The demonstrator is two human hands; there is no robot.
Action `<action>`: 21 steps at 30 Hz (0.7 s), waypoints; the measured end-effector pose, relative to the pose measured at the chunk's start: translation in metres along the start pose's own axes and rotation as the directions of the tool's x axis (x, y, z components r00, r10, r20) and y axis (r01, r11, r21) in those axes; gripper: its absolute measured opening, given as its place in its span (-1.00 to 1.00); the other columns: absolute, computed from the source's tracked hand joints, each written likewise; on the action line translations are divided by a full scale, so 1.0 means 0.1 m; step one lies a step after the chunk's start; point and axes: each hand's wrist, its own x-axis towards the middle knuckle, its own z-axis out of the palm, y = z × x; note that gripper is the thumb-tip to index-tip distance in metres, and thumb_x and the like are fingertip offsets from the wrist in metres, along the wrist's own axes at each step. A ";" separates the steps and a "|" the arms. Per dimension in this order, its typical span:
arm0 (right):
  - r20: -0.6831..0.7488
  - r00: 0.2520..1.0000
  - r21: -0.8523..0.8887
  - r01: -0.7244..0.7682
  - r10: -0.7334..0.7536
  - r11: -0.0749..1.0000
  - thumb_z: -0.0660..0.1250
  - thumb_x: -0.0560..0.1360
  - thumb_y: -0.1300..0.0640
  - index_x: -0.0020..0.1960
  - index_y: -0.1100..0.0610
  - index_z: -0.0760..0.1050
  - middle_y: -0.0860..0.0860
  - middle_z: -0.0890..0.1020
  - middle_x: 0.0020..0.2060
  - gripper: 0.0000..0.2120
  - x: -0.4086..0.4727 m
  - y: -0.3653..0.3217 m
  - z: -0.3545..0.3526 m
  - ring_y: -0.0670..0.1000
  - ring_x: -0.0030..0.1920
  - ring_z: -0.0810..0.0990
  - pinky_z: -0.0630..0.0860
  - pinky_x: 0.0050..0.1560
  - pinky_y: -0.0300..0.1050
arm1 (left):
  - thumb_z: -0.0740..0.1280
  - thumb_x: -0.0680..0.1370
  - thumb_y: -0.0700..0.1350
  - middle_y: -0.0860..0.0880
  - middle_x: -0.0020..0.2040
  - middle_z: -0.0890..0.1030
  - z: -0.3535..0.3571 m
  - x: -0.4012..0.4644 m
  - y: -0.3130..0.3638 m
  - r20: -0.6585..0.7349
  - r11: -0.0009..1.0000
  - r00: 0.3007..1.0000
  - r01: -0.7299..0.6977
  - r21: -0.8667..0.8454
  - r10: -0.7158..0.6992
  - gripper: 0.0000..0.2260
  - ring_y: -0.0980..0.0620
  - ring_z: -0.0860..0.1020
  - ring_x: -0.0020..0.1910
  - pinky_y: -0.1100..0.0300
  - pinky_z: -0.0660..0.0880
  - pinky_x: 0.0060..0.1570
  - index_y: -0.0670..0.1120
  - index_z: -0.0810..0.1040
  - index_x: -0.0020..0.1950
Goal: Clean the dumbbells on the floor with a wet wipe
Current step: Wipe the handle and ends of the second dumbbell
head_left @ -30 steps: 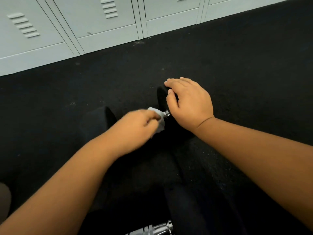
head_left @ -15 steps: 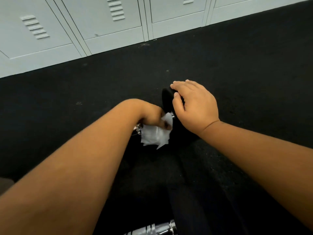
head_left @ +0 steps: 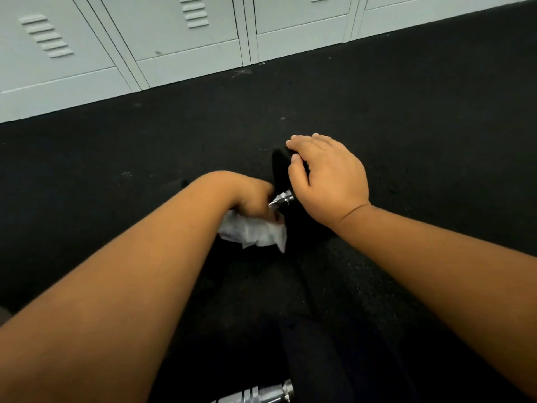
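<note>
On the black rubber floor (head_left: 406,117), near the middle of the scene, lies a black dumbbell with a chrome steel handle (head_left: 283,196); the right hand (head_left: 328,178) rests on its far-right weight head with fingers curved over the top edge. The left hand (head_left: 250,196) is curled round the handle, gripping a crumpled white wet wipe (head_left: 255,232) that hangs below it. Pale grey metal lockers (head_left: 174,39) line the far wall, and a second chrome dumbbell handle (head_left: 261,395) shows at the near edge.
</note>
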 end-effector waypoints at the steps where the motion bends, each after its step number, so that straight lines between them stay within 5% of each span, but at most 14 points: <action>1: 0.007 1.000 0.000 0.003 -0.003 1.000 0.12 0.56 0.04 0.26 0.07 0.54 -0.03 0.60 0.23 -0.63 0.00 0.00 0.00 0.07 0.34 0.46 0.34 0.35 -0.07 | 0.34 0.52 0.03 -0.08 0.09 0.60 0.03 0.03 0.03 -0.039 0.999 0.999 -0.027 -0.037 0.026 -0.71 -0.10 0.56 0.07 -0.05 0.48 0.17 -0.08 0.54 0.17; 5: -0.012 1.000 0.010 0.010 -0.010 1.000 0.10 0.55 0.04 0.26 0.06 0.54 -0.03 0.60 0.23 -0.62 -0.01 0.01 0.01 0.08 0.34 0.47 0.36 0.35 -0.05 | 0.36 0.50 -0.04 0.01 -0.09 0.59 0.20 0.05 0.06 -0.253 0.985 0.965 -0.104 -0.137 0.067 -0.88 -0.01 0.56 -0.09 0.10 0.49 -0.05 -0.05 0.53 -0.02; 7: -0.035 0.999 0.007 0.020 -0.020 1.000 0.09 0.54 0.03 0.25 0.08 0.55 -0.03 0.62 0.21 -0.61 -0.03 0.02 0.02 0.08 0.32 0.49 0.36 0.34 -0.07 | 0.37 0.46 -0.02 0.00 -0.22 0.60 0.23 0.01 -0.02 -0.254 0.996 0.967 -0.027 -0.084 0.005 -0.87 -0.02 0.59 -0.19 0.16 0.46 -0.21 -0.08 0.53 -0.16; 10: -0.040 0.999 0.005 0.020 -0.020 1.000 0.07 0.53 0.01 0.25 0.08 0.55 -0.03 0.61 0.21 -0.58 -0.05 0.03 0.03 0.08 0.32 0.49 0.36 0.35 -0.06 | 0.46 0.41 0.06 0.00 -0.27 0.61 0.16 -0.16 -0.17 -0.014 0.963 0.983 0.184 0.194 -0.185 -0.77 0.00 0.62 -0.17 0.15 0.54 -0.13 -0.10 0.63 -0.15; 13: -0.042 0.999 0.004 0.019 -0.019 1.000 0.06 0.53 0.00 0.25 0.07 0.55 -0.04 0.61 0.22 -0.58 -0.05 0.03 0.04 0.08 0.33 0.48 0.39 0.34 -0.02 | 0.48 0.40 0.04 0.01 -0.24 0.69 0.09 -0.25 -0.22 0.201 0.922 0.940 0.200 0.331 -0.276 -0.78 0.03 0.66 -0.11 0.15 0.56 0.05 -0.08 0.71 -0.09; 17: -0.033 0.999 0.005 0.007 -0.007 1.000 0.07 0.53 0.01 0.26 0.05 0.55 -0.05 0.60 0.23 -0.59 -0.03 0.03 0.05 0.08 0.35 0.47 0.40 0.34 0.00 | 0.47 0.40 0.06 -0.03 -0.33 0.59 0.11 -0.16 -0.13 -0.066 0.978 0.985 0.164 0.130 -0.157 -0.73 -0.06 0.61 -0.27 0.16 0.50 -0.26 -0.08 0.51 -0.30; 21: -0.018 1.000 -0.004 0.012 -0.012 1.000 0.05 0.54 0.00 0.28 0.04 0.53 -0.06 0.58 0.26 -0.58 -0.03 0.03 0.04 0.06 0.37 0.44 0.39 0.34 0.01 | 0.42 0.44 -0.04 -0.05 -0.23 0.55 0.16 0.06 0.02 -0.215 0.998 0.975 0.043 -0.047 -0.052 -0.81 -0.04 0.52 -0.22 0.13 0.47 -0.15 -0.05 0.43 -0.23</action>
